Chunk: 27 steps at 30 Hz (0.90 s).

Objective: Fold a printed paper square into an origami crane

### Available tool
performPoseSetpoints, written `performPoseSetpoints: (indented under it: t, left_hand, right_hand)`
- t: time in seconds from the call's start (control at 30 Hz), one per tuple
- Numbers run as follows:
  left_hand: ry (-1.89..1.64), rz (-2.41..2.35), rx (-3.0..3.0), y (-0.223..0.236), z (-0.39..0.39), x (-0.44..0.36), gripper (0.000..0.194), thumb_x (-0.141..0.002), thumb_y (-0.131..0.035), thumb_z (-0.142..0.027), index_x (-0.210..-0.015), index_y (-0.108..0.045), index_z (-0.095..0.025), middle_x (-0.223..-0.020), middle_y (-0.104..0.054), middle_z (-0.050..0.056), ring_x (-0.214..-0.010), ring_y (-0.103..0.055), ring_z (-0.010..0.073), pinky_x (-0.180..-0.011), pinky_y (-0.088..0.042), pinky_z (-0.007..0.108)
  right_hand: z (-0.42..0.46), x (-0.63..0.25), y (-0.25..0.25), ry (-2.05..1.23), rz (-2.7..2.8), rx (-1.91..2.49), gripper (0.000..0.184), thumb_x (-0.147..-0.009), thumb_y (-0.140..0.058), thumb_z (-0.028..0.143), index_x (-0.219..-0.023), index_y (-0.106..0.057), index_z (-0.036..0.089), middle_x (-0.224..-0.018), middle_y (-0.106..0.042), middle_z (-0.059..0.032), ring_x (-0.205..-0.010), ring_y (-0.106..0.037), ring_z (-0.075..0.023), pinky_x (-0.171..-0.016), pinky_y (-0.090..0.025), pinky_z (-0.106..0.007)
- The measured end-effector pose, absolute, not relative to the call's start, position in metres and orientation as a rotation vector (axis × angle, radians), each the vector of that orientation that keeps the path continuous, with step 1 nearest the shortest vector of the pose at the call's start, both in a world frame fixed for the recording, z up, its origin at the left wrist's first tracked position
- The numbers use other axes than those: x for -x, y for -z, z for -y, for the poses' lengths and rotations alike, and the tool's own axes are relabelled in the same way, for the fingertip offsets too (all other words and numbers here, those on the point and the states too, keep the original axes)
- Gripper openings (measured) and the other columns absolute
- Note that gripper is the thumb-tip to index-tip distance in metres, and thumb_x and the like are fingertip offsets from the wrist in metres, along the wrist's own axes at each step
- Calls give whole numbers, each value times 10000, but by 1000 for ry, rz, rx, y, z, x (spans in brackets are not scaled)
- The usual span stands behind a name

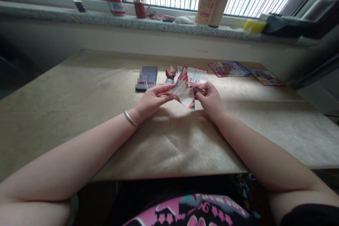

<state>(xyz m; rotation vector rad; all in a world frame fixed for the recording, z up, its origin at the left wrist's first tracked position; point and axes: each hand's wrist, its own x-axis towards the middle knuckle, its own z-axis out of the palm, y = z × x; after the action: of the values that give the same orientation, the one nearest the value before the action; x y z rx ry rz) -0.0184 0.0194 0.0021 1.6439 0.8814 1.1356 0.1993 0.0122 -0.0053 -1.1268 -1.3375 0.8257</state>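
A partly folded sheet of printed paper (187,84), white with red markings, is held just above the paper-covered table (79,113). My left hand (150,100) pinches its left edge with closed fingers. My right hand (210,99) grips its right side, fingers curled on a fold. A silver bracelet (131,119) circles my left wrist. A small folded paper piece (171,73) lies just behind the sheet.
A dark phone (147,79) lies left of the sheet. Two colourful printed leaflets (229,69) (267,77) rest at the back right. The windowsill holds a red can (114,0), a small red cup (139,8), a patterned cup (206,6) and a yellow object (254,25).
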Motion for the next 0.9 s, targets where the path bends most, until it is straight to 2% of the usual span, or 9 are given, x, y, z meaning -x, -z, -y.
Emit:
performPoseSetpoints:
  t: [0.27,0.37,0.5,0.67,0.9]
  left_hand:
    - [-1106,-869,-1616,-2,-19,17,516,-718,-786,-388,-1174,-673,-175,-1321,-580,106,-1176,-591,238,-1063,-459,366]
    - [-1094,-885,-1533,-2,-20,16,568,-693,-805,-389,-1187,-658,-151,-1227,-647,119,-1092,-639,233,-1027,-489,387]
    - [-1065,-844,-1369,1,-21,16,647,-660,-829,-376,-1225,-617,-142,-1066,-721,110,-965,-685,208,-948,-539,398]
    - [-1070,-821,-1287,3,-22,15,617,-645,-838,-378,-1178,-630,-146,-1074,-721,105,-952,-691,195,-924,-552,373]
    - [-1030,-833,-1330,-1,-19,14,544,-648,-840,-350,-1119,-665,-141,-1094,-715,103,-1011,-674,225,-957,-537,387]
  right_hand:
    - [-15,-200,7,-895,1326,1136,333,-693,-652,367,-765,-353,240,-1016,-688,-16,-818,-665,-155,-655,-602,-315]
    - [-13,-200,7,-991,1359,1063,339,-704,-650,414,-777,-369,237,-1052,-683,-10,-799,-661,-141,-680,-607,-337]
    - [-12,-201,5,-1025,1395,1041,358,-701,-676,472,-917,-505,244,-1002,-682,-3,-766,-654,-129,-673,-596,-310]
    - [-12,-203,3,-1076,1449,1022,384,-722,-672,504,-1007,-623,252,-1036,-678,-16,-825,-651,-141,-699,-599,-306]
    - [-12,-205,7,-1178,1516,1034,396,-740,-686,475,-1062,-644,249,-901,-678,4,-712,-624,-115,-640,-577,-273]
